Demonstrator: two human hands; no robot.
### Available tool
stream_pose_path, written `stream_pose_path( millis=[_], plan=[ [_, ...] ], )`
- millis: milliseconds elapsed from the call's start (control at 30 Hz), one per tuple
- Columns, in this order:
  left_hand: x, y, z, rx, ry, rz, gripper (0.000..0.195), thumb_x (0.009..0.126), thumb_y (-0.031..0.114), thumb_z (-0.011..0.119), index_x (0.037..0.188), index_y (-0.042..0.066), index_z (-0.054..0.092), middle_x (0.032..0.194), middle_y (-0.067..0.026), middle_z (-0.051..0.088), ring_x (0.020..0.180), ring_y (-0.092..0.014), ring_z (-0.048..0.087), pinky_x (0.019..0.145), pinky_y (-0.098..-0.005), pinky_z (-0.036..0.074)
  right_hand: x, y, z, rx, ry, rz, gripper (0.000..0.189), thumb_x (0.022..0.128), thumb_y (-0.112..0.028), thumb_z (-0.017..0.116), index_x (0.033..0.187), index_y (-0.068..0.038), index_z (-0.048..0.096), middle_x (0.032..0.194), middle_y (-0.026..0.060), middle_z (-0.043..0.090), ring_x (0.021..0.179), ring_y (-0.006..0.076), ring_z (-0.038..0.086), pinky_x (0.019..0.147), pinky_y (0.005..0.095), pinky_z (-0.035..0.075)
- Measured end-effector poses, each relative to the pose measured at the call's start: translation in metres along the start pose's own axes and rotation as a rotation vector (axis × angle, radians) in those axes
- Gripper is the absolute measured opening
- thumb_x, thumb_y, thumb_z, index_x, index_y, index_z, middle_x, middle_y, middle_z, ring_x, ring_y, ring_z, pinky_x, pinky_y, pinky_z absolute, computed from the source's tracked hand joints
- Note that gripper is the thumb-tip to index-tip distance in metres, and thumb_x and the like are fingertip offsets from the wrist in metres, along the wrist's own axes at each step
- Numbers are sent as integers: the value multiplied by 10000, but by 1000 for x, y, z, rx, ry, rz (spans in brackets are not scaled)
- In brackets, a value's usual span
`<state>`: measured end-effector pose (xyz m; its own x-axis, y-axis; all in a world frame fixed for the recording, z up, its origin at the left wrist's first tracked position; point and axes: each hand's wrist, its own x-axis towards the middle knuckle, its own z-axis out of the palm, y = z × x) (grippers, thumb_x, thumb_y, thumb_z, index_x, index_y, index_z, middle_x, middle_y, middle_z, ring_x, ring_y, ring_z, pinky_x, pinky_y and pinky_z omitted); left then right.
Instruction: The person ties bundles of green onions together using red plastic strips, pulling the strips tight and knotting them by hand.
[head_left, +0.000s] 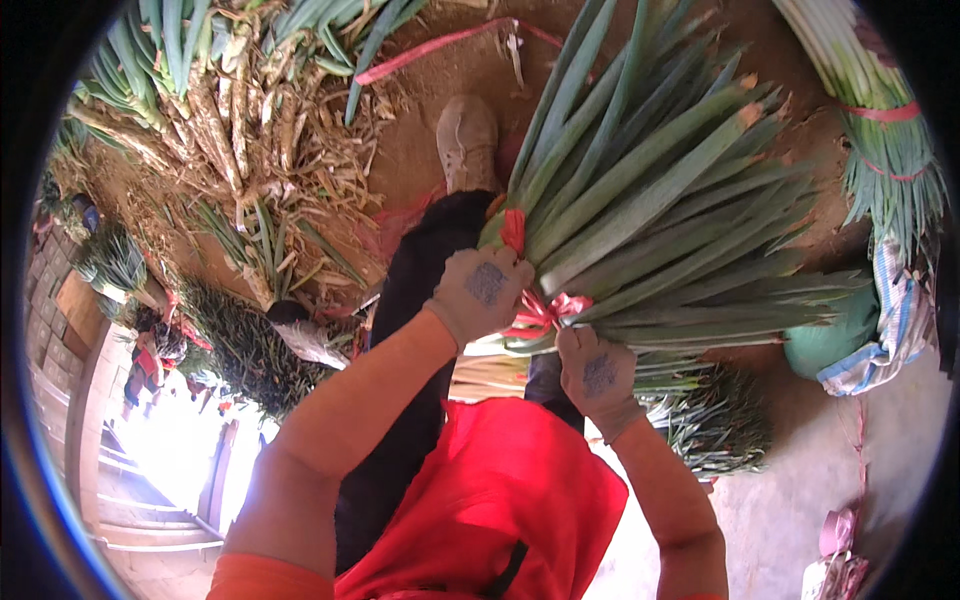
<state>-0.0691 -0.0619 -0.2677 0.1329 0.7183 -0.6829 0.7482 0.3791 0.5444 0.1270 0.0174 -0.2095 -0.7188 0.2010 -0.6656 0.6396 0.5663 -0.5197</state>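
A large bundle of green onions (645, 202) lies across my lap, its green leaves fanning up and to the right. Red plastic tie strips (536, 315) are gathered in a crumpled knot around the bundle. My left hand (484, 292), in a pale work glove with a blue print, is closed on the tie at the knot's left. Just right of the knot, my right hand (598, 371), gloved alike, pinches the tie close to the leaves. The fingertips of both hands are partly hidden. Another red strip (513, 230) shows above my left hand.
Untrimmed green onions with soil-covered stalks (232, 127) lie among dry peelings at upper left. A tied bundle (885, 127) stands at upper right, near a green sack (832, 334) and a striped woven bag (874, 337). More onions (247, 345) are heaped at left. A person (154, 360) is farther off.
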Motion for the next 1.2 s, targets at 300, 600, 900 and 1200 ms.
stream_pose_path(
  millis=[300,600,900,1200],
  plan=[
    [47,-71,-12,-534,354,-605,302,870,278,612,1083,68,653,1072,-165,664,1003,-318,640,871,-387,490,8,-15,-46,227,153,44,205,777,-89,642,975,-101,595,771,79,586,612,304,597,519,395,459],
    [154,-7,91,-1496,944,-170,419,973,313,430,1236,14,559,1216,-208,580,1166,-343,527,1001,-400,390,201,-33,-65,-27,251,-282,226,741,-156,650,963,-118,632,916,70,607,918,248,573,792,395,434],
    [152,-102,34,-1338,338,-432,387,965,359,479,1091,23,622,1041,-107,637,936,-194,592,799,-349,463,265,106,-75,-443,-184,275,325,925,-282,458,980,-66,694,1084,135,655,1057,287,575,942,421,397],
    [246,-188,-59,-1262,364,-997,298,852,253,634,1083,77,569,868,-43,609,725,-177,584,704,-334,495,265,92,-80,-459,-117,179,307,912,-275,498,836,-101,739,864,87,703,897,249,633,848,405,400]
  ],
)
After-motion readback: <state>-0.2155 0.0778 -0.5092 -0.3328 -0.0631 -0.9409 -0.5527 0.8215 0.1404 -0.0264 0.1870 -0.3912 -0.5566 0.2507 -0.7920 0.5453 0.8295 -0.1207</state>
